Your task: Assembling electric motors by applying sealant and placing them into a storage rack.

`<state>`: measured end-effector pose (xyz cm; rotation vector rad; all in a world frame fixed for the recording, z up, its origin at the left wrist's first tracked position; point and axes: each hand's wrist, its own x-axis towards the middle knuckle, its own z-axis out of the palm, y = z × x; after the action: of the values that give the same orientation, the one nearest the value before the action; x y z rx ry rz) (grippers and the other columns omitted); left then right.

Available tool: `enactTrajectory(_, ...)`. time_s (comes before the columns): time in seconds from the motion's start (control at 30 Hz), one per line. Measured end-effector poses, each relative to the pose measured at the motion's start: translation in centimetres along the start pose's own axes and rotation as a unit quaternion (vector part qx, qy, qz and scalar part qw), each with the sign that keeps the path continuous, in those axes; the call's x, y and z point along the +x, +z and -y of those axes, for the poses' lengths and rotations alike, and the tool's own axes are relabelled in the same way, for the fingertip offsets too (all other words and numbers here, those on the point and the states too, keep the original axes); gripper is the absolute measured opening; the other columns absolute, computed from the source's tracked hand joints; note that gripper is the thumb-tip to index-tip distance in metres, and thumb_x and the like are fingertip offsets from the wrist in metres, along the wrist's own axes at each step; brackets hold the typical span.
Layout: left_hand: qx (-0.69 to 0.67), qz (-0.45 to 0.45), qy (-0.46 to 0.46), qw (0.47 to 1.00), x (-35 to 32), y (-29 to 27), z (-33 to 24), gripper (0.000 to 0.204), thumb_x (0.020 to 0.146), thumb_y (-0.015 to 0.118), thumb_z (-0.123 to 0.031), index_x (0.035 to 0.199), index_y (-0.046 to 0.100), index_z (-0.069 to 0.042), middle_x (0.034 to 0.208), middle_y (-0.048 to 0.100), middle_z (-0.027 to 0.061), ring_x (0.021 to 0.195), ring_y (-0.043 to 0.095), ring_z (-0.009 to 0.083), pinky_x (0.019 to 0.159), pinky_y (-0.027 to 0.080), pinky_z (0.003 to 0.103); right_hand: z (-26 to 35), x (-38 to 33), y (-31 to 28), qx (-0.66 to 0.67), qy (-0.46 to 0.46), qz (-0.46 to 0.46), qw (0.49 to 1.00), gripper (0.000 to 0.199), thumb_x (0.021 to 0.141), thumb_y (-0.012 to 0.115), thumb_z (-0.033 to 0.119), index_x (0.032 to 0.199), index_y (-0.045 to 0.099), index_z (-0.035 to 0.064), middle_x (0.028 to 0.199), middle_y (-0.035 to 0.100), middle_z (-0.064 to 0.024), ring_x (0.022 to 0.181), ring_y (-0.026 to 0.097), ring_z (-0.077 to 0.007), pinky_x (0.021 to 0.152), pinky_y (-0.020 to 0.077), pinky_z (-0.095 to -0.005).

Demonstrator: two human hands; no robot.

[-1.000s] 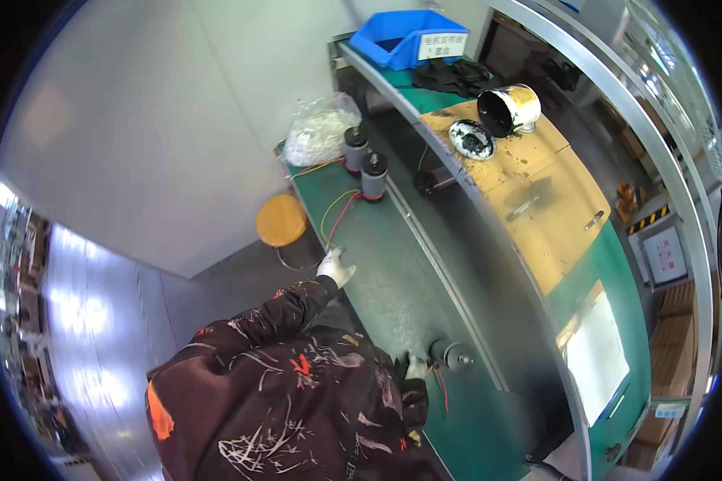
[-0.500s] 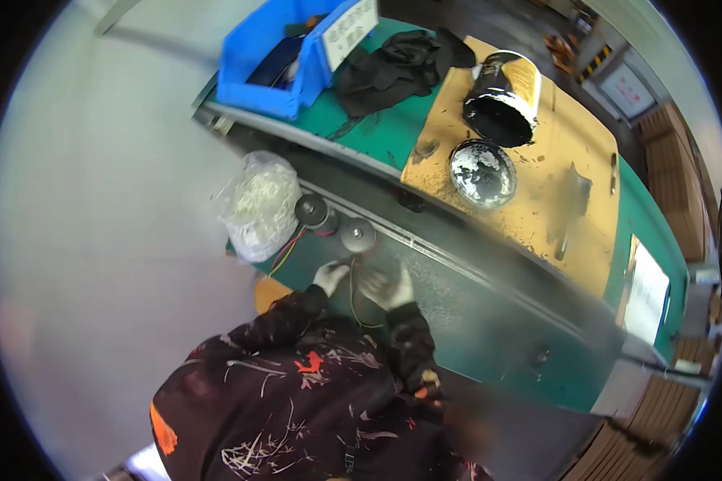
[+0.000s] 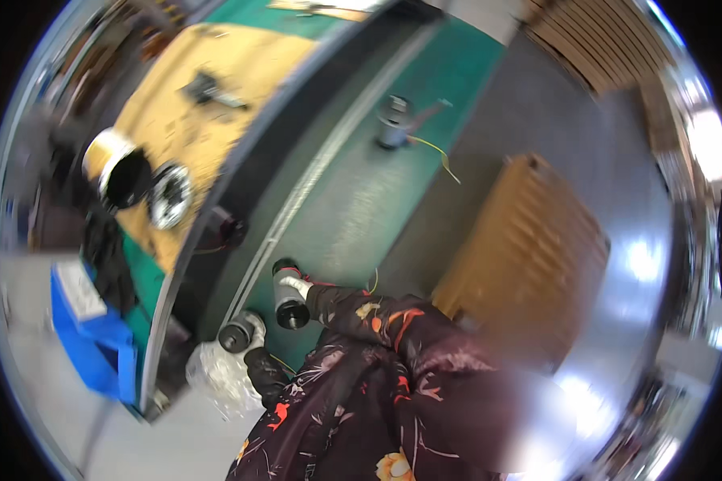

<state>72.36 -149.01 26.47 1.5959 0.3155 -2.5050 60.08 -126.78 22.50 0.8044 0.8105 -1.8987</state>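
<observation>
White gloves cover both of my hands. My left hand (image 3: pixel 257 327) is closed around the side of a grey cylindrical motor (image 3: pixel 237 337) with a dark end, next to a clear plastic bag (image 3: pixel 217 373). My right hand (image 3: pixel 298 286) grips a second grey motor (image 3: pixel 287 300) with black ends, which lies tilted on the green bench top. Red and yellow wires come out near my right sleeve. Farther along the bench stands a third grey motor (image 3: pixel 393 124), a yellow wire trailing off its side. Motion blur softens the fingers.
A dark raised ledge (image 3: pixel 241 160) divides the bench. Beyond it, cardboard (image 3: pixel 265 56) carries a black-smeared tub (image 3: pixel 108 156), a round lid (image 3: pixel 170 196) and a tool (image 3: pixel 208 88). A blue bin (image 3: pixel 96 345) stands at left. Brown stacked boards (image 3: pixel 529 248) are to the right.
The view has swung round toward the right end of the bench. My hands, earlier low by the wires, are now on the two motors. A third motor has come into view.
</observation>
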Motion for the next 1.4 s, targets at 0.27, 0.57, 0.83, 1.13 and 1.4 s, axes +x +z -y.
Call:
enactTrajectory(0.27, 0.455, 0.007, 0.02, 0.89, 0.8, -1.6, 7.0, 0.048, 0.08, 0.075, -0.024, 0.12, 0.06, -0.004, 0.115, 0.064, 0.0146, 0.102, 0.063, 0.0301, 0.089, 0.056, 0.049, 6.4, -19.7, -19.1, 0.164, -0.2, -0.108, 0.96, 0.052, 0.081, 0.079, 0.035, 0.12, 0.064, 0.0049, 0.102, 0.069, -0.008, 0.083, 0.067, -0.0203, 0.077, 0.054, -0.037)
enactTrajectory(0.57, 0.799, 0.137, -0.039, 0.584, 2.5, -5.4, 22.3, 0.043, 0.08, 0.074, -0.025, 0.116, 0.061, -0.003, 0.109, 0.066, 0.0156, 0.096, 0.065, 0.0309, 0.086, 0.057, 0.047, -7.4, -42.3, -42.9, 0.298, -0.549, -0.234, 0.745, 0.047, 0.076, 0.075, 0.015, 0.119, 0.059, 0.0039, 0.098, 0.067, -0.0074, 0.086, 0.066, -0.0218, 0.079, 0.0552, -0.0382)
enactTrajectory(0.83, 0.918, 0.099, -0.264, 0.277, 5.0, -11.0, 47.0, 0.047, 0.081, 0.069, -0.025, 0.124, 0.059, -0.006, 0.101, 0.069, 0.0119, 0.085, 0.069, 0.0271, 0.078, 0.059, 0.044, -21.5, -42.1, -57.8, 0.447, -0.513, -0.362, 0.637, 0.049, 0.072, 0.078, 0.014, 0.116, 0.061, 0.0037, 0.1, 0.068, -0.0082, 0.083, 0.067, -0.0217, 0.078, 0.0556, -0.0378)
enactTrajectory(1.13, 0.903, 0.005, -0.418, 0.1, 12.5, -22.5, 69.7, 0.046, 0.076, 0.076, -0.022, 0.114, 0.061, -0.002, 0.093, 0.07, 0.0117, 0.079, 0.071, 0.0259, 0.073, 0.06, 0.045, -25.0, -31.7, -61.0, 0.552, -0.394, -0.446, 0.584, 0.038, 0.08, 0.07, 0.02, 0.113, 0.066, 0.0025, 0.099, 0.068, -0.0108, 0.085, 0.064, -0.0216, 0.076, 0.0526, -0.0355)
enactTrajectory(1.4, 0.829, -0.134, -0.467, 0.277, 19.7, -26.1, 68.0, 0.083, 0.068, 0.08, -0.03, 0.137, 0.047, 0.0, 0.118, 0.064, 0.0229, 0.103, 0.067, 0.0382, 0.088, 0.057, 0.053, -18.6, -24.3, -71.7, 0.624, -0.348, -0.395, 0.578, 0.05, 0.075, 0.073, 0.028, 0.115, 0.063, -0.0006, 0.103, 0.066, -0.01, 0.09, 0.065, -0.021, 0.081, 0.0529, -0.0348)
